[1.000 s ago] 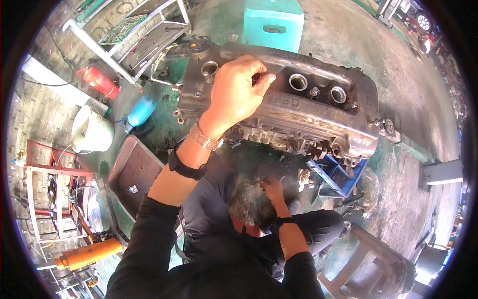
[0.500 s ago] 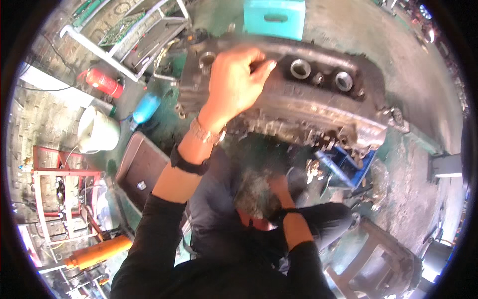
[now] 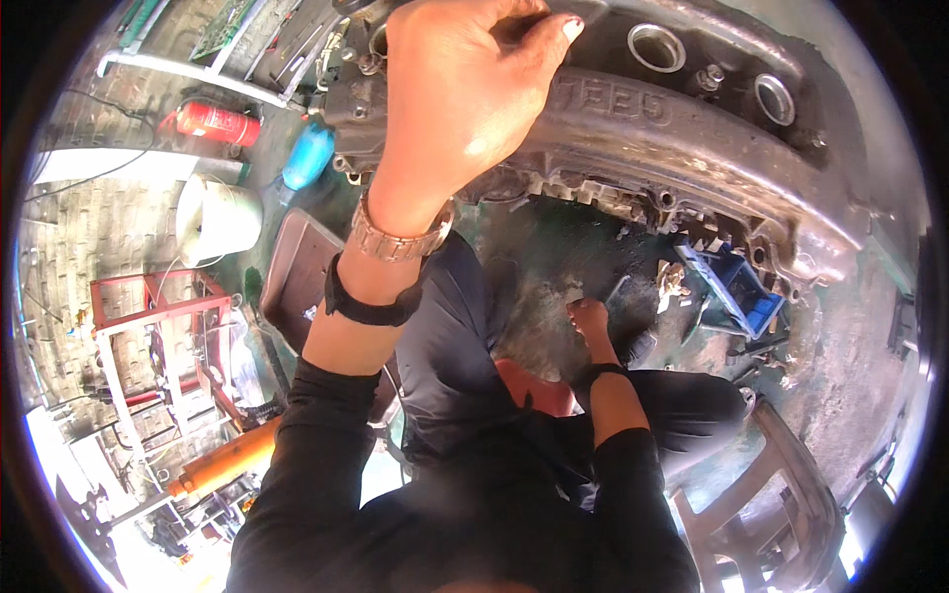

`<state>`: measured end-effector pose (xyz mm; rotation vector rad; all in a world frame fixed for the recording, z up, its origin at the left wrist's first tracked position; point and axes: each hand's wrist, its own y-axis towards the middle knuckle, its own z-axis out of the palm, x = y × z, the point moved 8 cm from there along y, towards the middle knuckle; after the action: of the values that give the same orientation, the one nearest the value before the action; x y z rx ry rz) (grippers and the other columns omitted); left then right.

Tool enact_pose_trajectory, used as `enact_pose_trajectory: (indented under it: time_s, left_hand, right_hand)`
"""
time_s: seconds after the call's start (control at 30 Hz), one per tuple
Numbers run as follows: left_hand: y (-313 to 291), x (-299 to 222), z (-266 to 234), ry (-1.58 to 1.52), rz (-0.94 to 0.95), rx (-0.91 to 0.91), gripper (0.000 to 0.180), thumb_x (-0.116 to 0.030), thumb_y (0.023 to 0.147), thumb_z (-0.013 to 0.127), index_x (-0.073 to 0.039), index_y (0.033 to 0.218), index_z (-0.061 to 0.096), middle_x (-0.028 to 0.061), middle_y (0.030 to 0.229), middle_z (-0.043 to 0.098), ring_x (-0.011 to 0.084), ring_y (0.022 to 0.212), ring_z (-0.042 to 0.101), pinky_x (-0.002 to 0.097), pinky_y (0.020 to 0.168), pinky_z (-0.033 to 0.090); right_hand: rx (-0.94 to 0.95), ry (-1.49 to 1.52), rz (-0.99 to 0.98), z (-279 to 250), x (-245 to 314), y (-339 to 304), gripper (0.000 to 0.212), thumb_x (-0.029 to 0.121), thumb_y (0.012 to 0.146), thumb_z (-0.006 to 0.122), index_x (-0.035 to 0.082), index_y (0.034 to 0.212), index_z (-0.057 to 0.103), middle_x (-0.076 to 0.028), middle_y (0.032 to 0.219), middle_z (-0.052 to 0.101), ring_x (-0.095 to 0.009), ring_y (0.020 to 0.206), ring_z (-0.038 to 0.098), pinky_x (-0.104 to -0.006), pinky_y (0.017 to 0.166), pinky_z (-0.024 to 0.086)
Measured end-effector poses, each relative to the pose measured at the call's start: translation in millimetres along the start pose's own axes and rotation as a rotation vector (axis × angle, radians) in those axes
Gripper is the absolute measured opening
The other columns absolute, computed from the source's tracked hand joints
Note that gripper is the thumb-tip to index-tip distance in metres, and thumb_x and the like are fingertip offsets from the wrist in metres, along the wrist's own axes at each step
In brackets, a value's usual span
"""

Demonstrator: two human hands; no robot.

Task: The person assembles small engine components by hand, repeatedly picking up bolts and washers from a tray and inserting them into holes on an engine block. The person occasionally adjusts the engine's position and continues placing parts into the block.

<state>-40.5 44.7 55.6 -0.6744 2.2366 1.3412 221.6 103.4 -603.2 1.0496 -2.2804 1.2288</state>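
Observation:
A greasy engine cylinder head with its dark metal valve cover spans the upper part of the view. Round plug holes, one with a bright metal ring, line its top. Over its left part is my left hand, wearing a metal-band watch. Its fingers are curled, the thumb close to the forefinger; whatever they pinch is hidden. Lower down, near the floor between my knees and the engine, my right hand is closed. A small pale spot shows by its fingertips, too small to name.
A blue crate lies right of my right hand, among scattered small parts. Left are a grey-brown tray, white bucket, blue container, red fire extinguisher and red metal frame. A plastic chair stands lower right.
The view has shifted, so the engine looks larger and higher. My left hand stays over the valve cover. My right hand, blurred before, now shows clearly, farther forward from my lap.

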Motion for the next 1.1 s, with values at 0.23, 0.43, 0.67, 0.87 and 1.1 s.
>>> enact_pose_trajectory:
  time_s: [0.23, 0.43, 0.67, 0.87, 1.1]
  left_hand:
    - [-3, 6, 2, -0.067, 0.010, -0.025, 0.009, 0.005, 0.083, 0.073, 0.006, 0.082, 0.065, 0.0063, 0.074, 0.065, 0.0087, 0.065, 0.059, 0.0223, 0.058, 0.044]
    - [-4, 9, 4, -0.139, -0.025, -0.052, 0.008, 0.005, 0.084, 0.074, 0.005, 0.082, 0.066, 0.0053, 0.073, 0.065, 0.0071, 0.063, 0.057, 0.0211, 0.057, 0.043]
    - [-4, 7, 2, -0.114, 0.004, -0.072, 0.010, 0.006, 0.082, 0.075, 0.005, 0.080, 0.065, 0.0055, 0.071, 0.062, 0.0066, 0.060, 0.055, 0.0216, 0.052, 0.041]
    - [-2, 3, -3, -0.156, 0.070, -0.117, 0.013, 0.003, 0.080, 0.077, 0.005, 0.079, 0.064, 0.0067, 0.069, 0.060, 0.0079, 0.056, 0.052, 0.0237, 0.050, 0.040]
    - [-4, -17, -25, -0.201, 0.193, -0.149, 0.011, -0.001, 0.082, 0.077, 0.002, 0.081, 0.067, 0.0045, 0.069, 0.060, 0.0090, 0.056, 0.051, 0.0244, 0.052, 0.039]
  right_hand:
    - [-0.027, 0.066, 0.059, 36, -32, 10, 0.017, 0.017, 0.079, 0.065, 0.008, 0.064, 0.067, -0.005, 0.053, 0.058, -0.017, 0.044, 0.056, -0.0328, 0.043, 0.044]
    - [0.068, 0.143, 0.115, 14, -5, -4, 0.017, 0.010, 0.083, 0.065, 0.006, 0.067, 0.067, -0.004, 0.055, 0.056, -0.016, 0.045, 0.053, -0.0329, 0.043, 0.041]
    - [0.086, 0.107, 0.232, 13, -9, -5, 0.028, 0.031, 0.089, 0.062, 0.005, 0.084, 0.071, -0.014, 0.087, 0.069, -0.033, 0.078, 0.065, -0.0453, 0.068, 0.052]
    - [-0.095, 0.445, -0.165, -46, 53, -4, 0.015, 0.016, 0.089, 0.068, 0.001, 0.083, 0.068, -0.004, 0.070, 0.064, -0.012, 0.055, 0.055, -0.0291, 0.047, 0.041]
    - [-0.208, 0.805, -0.164, -200, 226, -112, 0.017, 0.015, 0.092, 0.069, -0.001, 0.096, 0.066, -0.003, 0.077, 0.065, -0.010, 0.067, 0.057, -0.0252, 0.060, 0.045]
